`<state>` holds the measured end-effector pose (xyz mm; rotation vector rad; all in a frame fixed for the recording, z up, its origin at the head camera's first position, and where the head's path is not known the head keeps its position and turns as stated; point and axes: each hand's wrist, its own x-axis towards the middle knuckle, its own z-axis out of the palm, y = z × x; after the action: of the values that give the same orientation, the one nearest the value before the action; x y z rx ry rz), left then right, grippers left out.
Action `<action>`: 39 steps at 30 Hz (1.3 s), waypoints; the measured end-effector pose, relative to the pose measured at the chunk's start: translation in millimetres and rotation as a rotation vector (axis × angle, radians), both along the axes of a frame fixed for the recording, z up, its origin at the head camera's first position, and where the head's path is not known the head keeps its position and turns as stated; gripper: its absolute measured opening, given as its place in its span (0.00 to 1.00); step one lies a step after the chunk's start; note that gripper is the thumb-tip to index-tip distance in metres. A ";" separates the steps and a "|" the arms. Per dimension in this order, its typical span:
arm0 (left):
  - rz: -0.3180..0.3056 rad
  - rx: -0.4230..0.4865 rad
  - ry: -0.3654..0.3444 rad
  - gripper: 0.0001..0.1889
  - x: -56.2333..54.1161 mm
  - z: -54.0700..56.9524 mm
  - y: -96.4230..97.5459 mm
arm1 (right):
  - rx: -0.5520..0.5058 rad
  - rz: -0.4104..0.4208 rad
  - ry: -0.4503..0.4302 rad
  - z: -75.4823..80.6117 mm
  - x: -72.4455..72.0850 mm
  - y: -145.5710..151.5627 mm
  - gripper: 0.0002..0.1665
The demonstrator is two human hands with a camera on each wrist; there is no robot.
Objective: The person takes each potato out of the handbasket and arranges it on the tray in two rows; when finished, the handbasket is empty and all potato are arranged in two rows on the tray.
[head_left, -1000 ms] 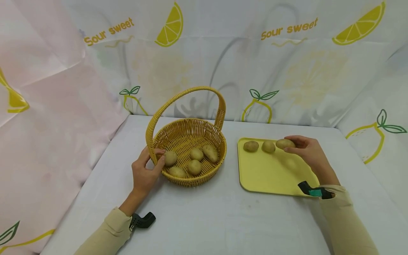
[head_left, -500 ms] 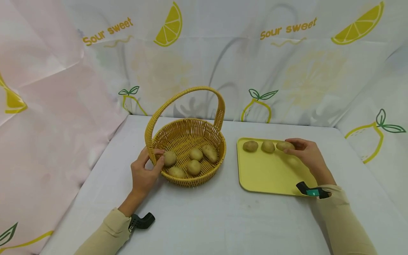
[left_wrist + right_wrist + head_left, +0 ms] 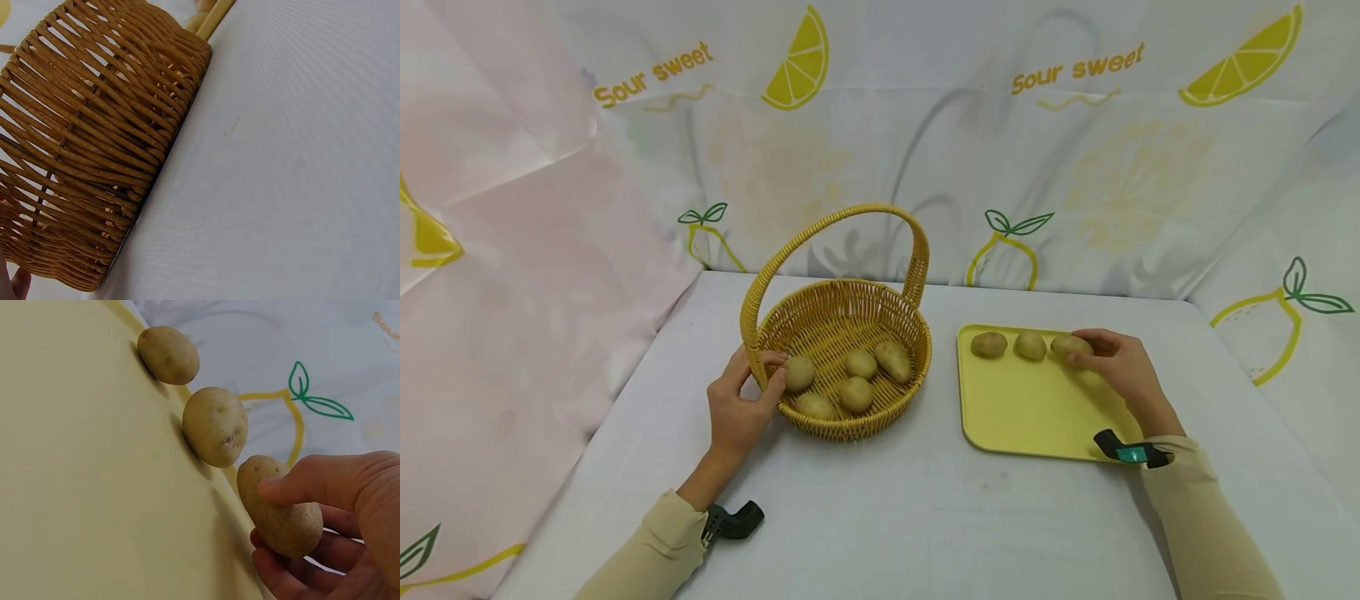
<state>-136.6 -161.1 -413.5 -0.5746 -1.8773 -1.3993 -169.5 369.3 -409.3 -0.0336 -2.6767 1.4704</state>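
In the head view, my right hand [image 3: 1123,367] pinches a potato [image 3: 1067,346] between thumb and fingers at the far right part of the yellow tray [image 3: 1030,408]. The right wrist view shows the thumb on top of that potato [image 3: 284,515] and fingers beneath it. Two other potatoes lie in a row to its left, a middle one [image 3: 1030,345] and an outer one [image 3: 988,345]. My left hand [image 3: 741,412] grips the wicker basket [image 3: 842,292] at its left rim, by the foot of the handle. Several potatoes, one [image 3: 856,394] near the front, lie inside.
The basket's tall arched handle [image 3: 835,218] rises above it. A white cloth covers the table [image 3: 880,517]. Lemon-printed fabric [image 3: 865,150] hangs behind and at both sides. In the left wrist view the woven basket wall [image 3: 94,137] hides most of the left hand.
My right hand has lowered the potato slightly to the tray, in line with the other two. The left hand and the basket stay in place.
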 end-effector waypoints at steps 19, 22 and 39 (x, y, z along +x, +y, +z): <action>-0.014 0.009 -0.007 0.08 2.6 3.0 0.7 | 0.131 -0.040 0.012 -10.7 -3.5 -4.2 0.31; -0.014 0.010 -0.005 0.09 2.3 3.1 0.9 | 0.148 -0.042 0.032 -11.9 -4.3 -4.3 0.30; -0.006 0.020 -0.008 0.07 2.4 3.2 2.4 | 0.198 -0.065 0.095 -12.0 -3.2 -5.3 0.28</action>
<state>-134.2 -158.8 -410.3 -0.5655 -1.8673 -1.4246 -172.8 364.0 -421.4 -0.0366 -2.7022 1.1538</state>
